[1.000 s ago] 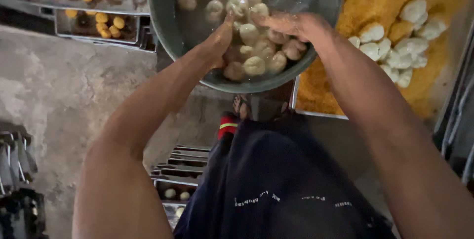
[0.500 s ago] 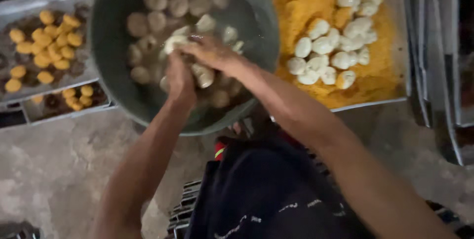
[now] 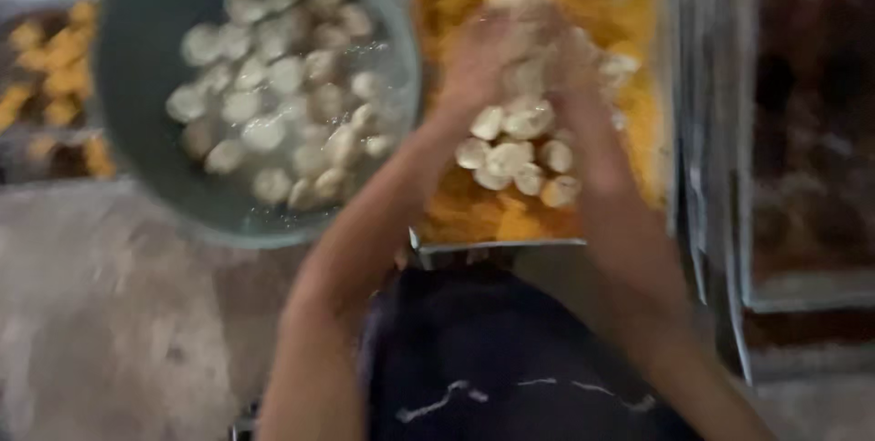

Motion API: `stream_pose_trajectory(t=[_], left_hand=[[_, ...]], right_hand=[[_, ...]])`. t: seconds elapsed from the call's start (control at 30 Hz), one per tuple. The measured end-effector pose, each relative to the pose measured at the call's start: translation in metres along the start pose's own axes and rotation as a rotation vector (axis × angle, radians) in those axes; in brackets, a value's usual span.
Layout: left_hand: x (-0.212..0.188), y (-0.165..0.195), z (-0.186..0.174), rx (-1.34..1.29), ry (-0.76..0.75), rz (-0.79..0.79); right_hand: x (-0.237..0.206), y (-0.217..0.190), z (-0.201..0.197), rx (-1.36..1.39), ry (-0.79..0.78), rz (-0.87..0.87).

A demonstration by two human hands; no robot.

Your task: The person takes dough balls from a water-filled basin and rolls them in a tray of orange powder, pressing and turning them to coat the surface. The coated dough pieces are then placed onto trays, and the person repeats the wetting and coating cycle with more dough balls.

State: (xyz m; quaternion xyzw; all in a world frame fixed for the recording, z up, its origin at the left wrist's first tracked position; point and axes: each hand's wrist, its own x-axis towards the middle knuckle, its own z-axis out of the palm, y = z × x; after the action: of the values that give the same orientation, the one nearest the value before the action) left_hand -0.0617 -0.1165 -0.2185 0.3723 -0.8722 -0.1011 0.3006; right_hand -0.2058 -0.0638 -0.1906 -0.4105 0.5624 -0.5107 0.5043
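Both hands, left hand [image 3: 478, 63] and right hand [image 3: 570, 49], hover together over the crumb tray [image 3: 629, 177] right of the bowl [image 3: 137, 67]; too blurred to tell their grip

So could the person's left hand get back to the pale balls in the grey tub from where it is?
Probably yes. The left hand is over the tray of orange crumbs, right beside the grey tub. The tub is open on top, and nothing lies between it and the pale balls.

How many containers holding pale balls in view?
2. A grey-green round bowl at upper left holds wet pale balls; a metal tray of orange crumbs, to its right, holds more under both blurred hands. Trays at far left hold orange pieces only.
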Motion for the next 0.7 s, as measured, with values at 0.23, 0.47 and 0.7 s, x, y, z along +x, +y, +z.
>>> stream_pose_trajectory(t=[0.23,0.47,0.7], left_hand=[[-0.023,0.021,-0.038,-0.534,-0.112,-0.367],[-0.192,-0.116,-0.231,-0.996,0.831,-0.979],[-0.201,-0.201,-0.214,-1.453,0.730,-1.520]], right_hand=[[0.005,-0.035,-0.070,-0.651,0.010,-0.064],[0.028,-0.037,0.095,0.141,-0.333,-0.266],[0.090,0.017,0.277,-0.069,-0.138,-0.016]])
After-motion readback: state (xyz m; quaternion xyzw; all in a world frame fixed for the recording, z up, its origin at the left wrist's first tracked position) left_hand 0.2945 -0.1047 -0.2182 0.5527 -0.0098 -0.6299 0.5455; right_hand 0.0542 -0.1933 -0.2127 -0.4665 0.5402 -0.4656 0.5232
